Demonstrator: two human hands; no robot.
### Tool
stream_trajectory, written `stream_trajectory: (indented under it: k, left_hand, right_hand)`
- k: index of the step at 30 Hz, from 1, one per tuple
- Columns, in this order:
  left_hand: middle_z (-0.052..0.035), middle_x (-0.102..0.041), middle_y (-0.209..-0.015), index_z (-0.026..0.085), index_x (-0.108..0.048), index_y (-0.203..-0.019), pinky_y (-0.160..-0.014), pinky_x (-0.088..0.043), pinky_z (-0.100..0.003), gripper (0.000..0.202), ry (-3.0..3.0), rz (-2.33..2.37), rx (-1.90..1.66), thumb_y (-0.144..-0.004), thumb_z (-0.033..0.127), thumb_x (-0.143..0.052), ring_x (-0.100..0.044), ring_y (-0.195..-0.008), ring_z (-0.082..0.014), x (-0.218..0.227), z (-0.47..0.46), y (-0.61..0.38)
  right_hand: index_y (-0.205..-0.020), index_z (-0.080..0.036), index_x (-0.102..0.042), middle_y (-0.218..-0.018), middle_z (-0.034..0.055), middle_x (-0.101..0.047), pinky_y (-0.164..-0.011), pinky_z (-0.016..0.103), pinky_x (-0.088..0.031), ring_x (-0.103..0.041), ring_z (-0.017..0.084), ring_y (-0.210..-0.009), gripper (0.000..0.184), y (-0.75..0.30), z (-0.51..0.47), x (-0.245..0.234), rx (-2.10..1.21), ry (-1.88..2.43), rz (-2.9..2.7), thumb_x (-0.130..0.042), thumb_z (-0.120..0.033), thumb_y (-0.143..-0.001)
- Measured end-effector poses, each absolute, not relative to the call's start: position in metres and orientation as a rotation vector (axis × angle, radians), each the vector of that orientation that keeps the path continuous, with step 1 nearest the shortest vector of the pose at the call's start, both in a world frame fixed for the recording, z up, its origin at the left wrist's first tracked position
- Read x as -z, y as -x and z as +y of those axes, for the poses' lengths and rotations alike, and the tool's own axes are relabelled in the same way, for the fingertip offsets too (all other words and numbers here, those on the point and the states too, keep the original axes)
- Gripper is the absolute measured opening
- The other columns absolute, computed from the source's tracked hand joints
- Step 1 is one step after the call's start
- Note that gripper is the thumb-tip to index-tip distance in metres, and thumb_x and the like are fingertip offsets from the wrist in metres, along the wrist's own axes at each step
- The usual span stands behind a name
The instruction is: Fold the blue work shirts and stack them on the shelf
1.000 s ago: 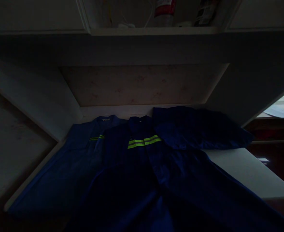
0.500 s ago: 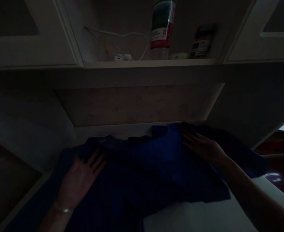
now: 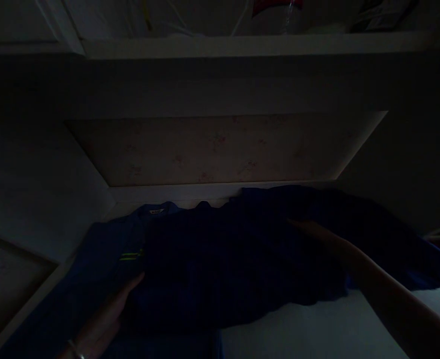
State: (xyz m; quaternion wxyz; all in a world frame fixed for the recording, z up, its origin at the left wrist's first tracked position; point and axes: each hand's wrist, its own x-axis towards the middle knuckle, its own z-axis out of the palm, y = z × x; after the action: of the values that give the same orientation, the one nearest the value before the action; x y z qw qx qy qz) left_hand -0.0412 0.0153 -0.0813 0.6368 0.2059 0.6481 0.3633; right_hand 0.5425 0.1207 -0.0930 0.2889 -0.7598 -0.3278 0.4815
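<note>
A dark blue garment (image 3: 212, 264) lies across the middle of the worktop (image 3: 298, 329), its uneven lower edge running above a pale bare stretch. The left hand (image 3: 108, 314) is at its lower left, with a digit pointing up along the cloth's left edge; the light is too dim to tell whether it pinches the fabric. A bracelet (image 3: 77, 349) circles that wrist. The right hand (image 3: 319, 232) reaches over the cloth's right part, its fingertips lost in shadow, so whether they press or grip cannot be told. To the left lies a lighter blue shirt (image 3: 104, 259), partly covered by the dark garment, with yellow-green stripes (image 3: 130, 257) and a pale label (image 3: 156, 212) at its collar. On the right the dark cloth continues, and where one piece ends is unclear. Behind is a flower-patterned panel (image 3: 223, 149); above it, a shelf (image 3: 220, 47) bears a bottle (image 3: 278, 12), cut off by the upper edge.
</note>
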Motion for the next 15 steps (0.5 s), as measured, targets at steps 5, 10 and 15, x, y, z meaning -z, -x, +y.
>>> stream_trajectory:
  k: [5, 10, 15]
  left_hand:
    - [-0.0125, -0.072, -0.117, 0.018, -0.067, -0.112, -0.097, -0.053, -0.040, 0.060, -0.320, 1.383, -0.678, -0.065, 0.054, -0.079, -0.065, -0.113, -0.0298, 0.061, 0.031, 0.013]
    - [-0.0157, -0.075, -0.101, 0.014, -0.065, -0.112, -0.088, -0.057, -0.045, 0.060, -0.404, 1.469, -0.551, -0.063, 0.043, -0.084, -0.071, -0.099, -0.0337, 0.071, 0.063, 0.001]
    - [-0.0081, -0.075, -0.104, 0.026, -0.059, -0.123, -0.086, -0.057, -0.048, 0.063, -0.700, 1.545, -0.835, -0.064, 0.023, -0.082, -0.072, -0.091, -0.0300, 0.048, 0.078, -0.024]
  right_hand:
    - [-0.102, -0.019, -0.071, -0.109, 0.0152, -0.072, -0.081, 0.041, -0.059, -0.070, 0.030, -0.094, 0.065, -0.522, 0.112, 0.081, -1.624, 2.000, -0.824, -0.067, -0.074, -0.068]
    - [-0.090, -0.018, -0.071, -0.090, 0.0103, -0.075, -0.078, 0.038, -0.059, -0.070, 0.026, -0.083, 0.036, -0.500, 0.114, 0.083, -1.383, 1.910, -1.034, -0.085, -0.039, -0.063]
    - [-0.097, -0.022, -0.070, -0.089, 0.0048, -0.075, -0.075, 0.036, -0.059, -0.070, 0.023, -0.081, 0.030, -0.505, 0.120, 0.077, -1.201, 1.800, -1.053, -0.079, -0.026, -0.068]
